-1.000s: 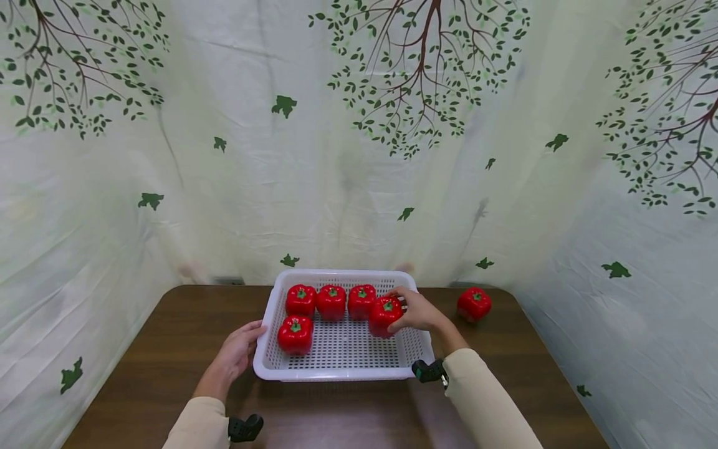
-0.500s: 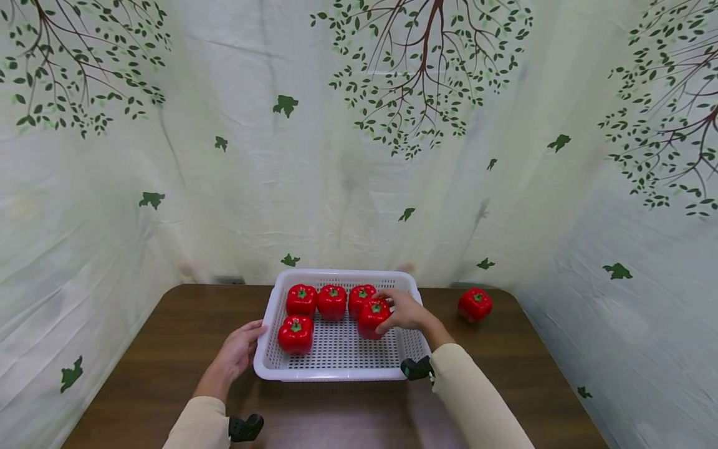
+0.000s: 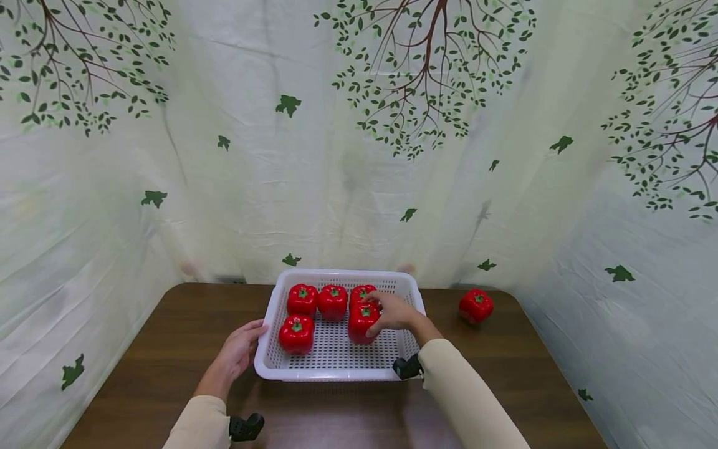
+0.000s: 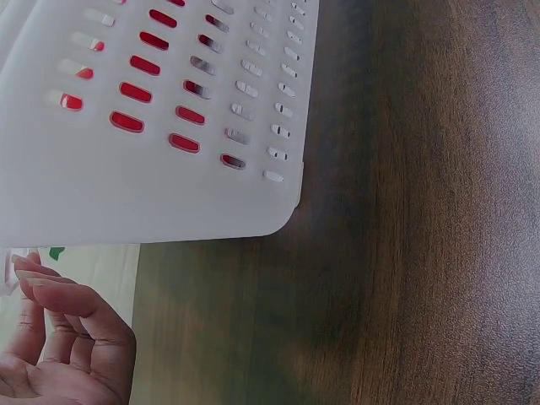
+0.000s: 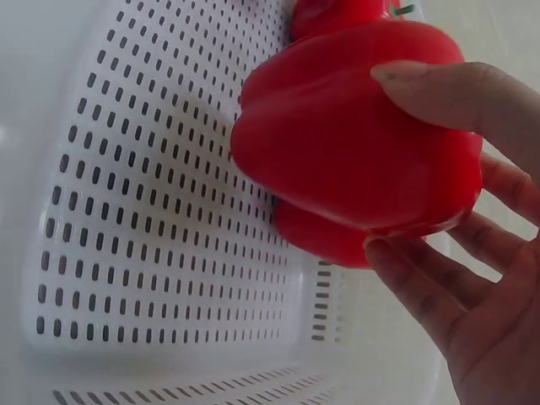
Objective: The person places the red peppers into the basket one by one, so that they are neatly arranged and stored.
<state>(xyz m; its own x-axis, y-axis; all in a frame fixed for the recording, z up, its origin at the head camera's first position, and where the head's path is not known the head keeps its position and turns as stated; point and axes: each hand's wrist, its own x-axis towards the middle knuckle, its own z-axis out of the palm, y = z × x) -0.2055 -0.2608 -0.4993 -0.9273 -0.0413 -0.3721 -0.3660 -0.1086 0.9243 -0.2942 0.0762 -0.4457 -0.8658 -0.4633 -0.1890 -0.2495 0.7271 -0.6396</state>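
A white perforated plastic basket (image 3: pixel 331 375) stands on the table, with several red bell peppers in it. My right hand (image 3: pixel 394 313) grips a bell pepper (image 3: pixel 361 324) inside the basket, just in front of the third pepper (image 3: pixel 361 292) of the back row. In the right wrist view the held bell pepper (image 5: pixel 354 135) is tilted above the perforated floor, thumb on one side and fingers on the other. My left hand (image 3: pixel 245 346) holds the basket's left rim; in the left wrist view its bent fingers (image 4: pixel 80 308) reach the edge.
Two bell peppers (image 3: pixel 303 300) (image 3: pixel 332 303) fill the back left of the basket, with another pepper (image 3: pixel 296 335) in front. One more bell pepper (image 3: pixel 476 306) lies on the brown wooden table (image 3: pixel 493 380), right of the basket. A leaf-printed curtain (image 3: pixel 348 187) hangs behind.
My right hand has carried the gripped bell pepper leftward and slightly nearer within the basket, to in front of the third back-row pepper. The left hand has stayed at the rim.
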